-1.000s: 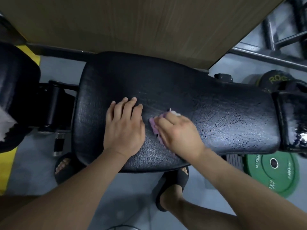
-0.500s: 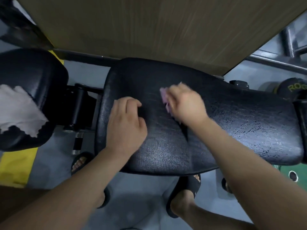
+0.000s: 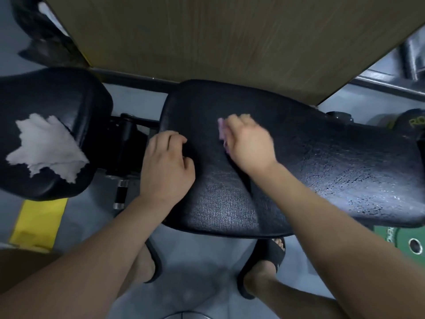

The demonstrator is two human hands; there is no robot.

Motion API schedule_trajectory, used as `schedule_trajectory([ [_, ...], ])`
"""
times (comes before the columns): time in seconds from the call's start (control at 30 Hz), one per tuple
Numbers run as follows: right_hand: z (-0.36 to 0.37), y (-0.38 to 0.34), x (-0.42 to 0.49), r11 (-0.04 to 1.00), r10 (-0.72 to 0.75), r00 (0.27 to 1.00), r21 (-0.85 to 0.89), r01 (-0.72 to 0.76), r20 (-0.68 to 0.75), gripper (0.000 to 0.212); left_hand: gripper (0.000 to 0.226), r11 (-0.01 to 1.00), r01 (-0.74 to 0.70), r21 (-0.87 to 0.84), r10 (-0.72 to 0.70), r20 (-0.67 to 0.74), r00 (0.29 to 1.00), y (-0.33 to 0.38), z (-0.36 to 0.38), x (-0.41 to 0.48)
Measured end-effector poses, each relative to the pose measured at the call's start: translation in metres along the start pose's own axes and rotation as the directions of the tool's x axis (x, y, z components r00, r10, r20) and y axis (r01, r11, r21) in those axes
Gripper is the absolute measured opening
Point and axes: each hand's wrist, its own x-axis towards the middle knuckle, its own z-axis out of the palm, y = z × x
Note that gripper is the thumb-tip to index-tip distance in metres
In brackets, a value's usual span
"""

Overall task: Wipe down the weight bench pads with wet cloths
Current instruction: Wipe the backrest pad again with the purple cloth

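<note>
A long black bench pad (image 3: 322, 162) with cracked vinyl runs across the middle. My right hand (image 3: 248, 143) presses a small pink cloth (image 3: 221, 128) flat on the pad near its left end; only the cloth's left edge shows past my fingers. My left hand (image 3: 166, 168) rests palm down on the pad's left edge, fingers slightly curled, holding nothing. A second black pad (image 3: 53, 95) sits at the left with a crumpled white cloth (image 3: 46, 146) lying on it.
A black hinge bracket and metal pin (image 3: 123, 157) join the two pads. A wood-grain panel (image 3: 207, 42) stands behind the bench. A green weight plate (image 3: 407, 240) lies on the floor at the right, a yellow floor strip (image 3: 36, 224) at the left. My sandalled feet (image 3: 266, 268) are below the pad.
My right hand with the pink cloth swept away from me across the pad, from its near edge toward its far side. My left hand slid to the pad's left edge. The view shifted left.
</note>
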Motion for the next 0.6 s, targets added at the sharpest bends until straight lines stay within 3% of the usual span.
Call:
schedule_trajectory([
  [0.1, 0.003, -0.017, -0.032, 0.983, -0.171, 0.985, 0.073, 0.168, 0.038, 0.03, 0.035, 1.0, 0.0, 0.001, 0.0, -0.01, 1.0, 0.004, 0.001, 0.001],
  [0.17, 0.0, 0.002, -0.025, 0.986, -0.168, 0.984, 0.034, 0.166, 0.064, 0.017, 0.034, 1.0, -0.025, 0.007, 0.025, -0.004, 1.0, 0.013, 0.003, 0.004],
  [0.23, -0.003, 0.033, -0.001, 0.998, 0.022, 0.999, -0.056, -0.021, 0.027, 0.016, 0.032, 0.999, -0.053, -0.002, 0.053, 0.001, 0.999, 0.027, 0.007, 0.009],
  [0.3, -0.006, 0.062, 0.023, 0.951, 0.288, 0.956, -0.103, -0.293, -0.064, 0.022, 0.031, 0.997, -0.07, -0.017, 0.07, 0.003, 0.998, 0.041, 0.012, 0.012],
  [0.37, 0.0, 0.065, 0.033, 0.916, 0.377, 0.92, -0.105, -0.387, -0.102, 0.026, 0.031, 0.997, -0.065, -0.032, 0.066, 0.01, 0.998, 0.051, 0.015, 0.014],
  [0.5, 0.012, 0.023, 0.027, 1.0, 0.022, 0.998, -0.004, -0.022, 0.061, 0.012, 0.034, 0.997, -0.067, -0.029, 0.067, 0.023, 0.997, 0.058, 0.024, 0.014],
  [0.53, 0.01, 0.027, 0.026, 1.0, -0.029, 0.997, 0.011, 0.028, 0.077, 0.012, 0.034, 0.997, -0.068, -0.029, 0.069, 0.029, 0.997, 0.06, 0.027, 0.014],
  [0.6, 0.0, 0.054, 0.027, 0.999, 0.036, 0.997, 0.025, -0.038, 0.07, 0.012, 0.034, 0.996, -0.084, -0.031, 0.085, 0.049, 0.995, 0.068, 0.034, 0.013],
])
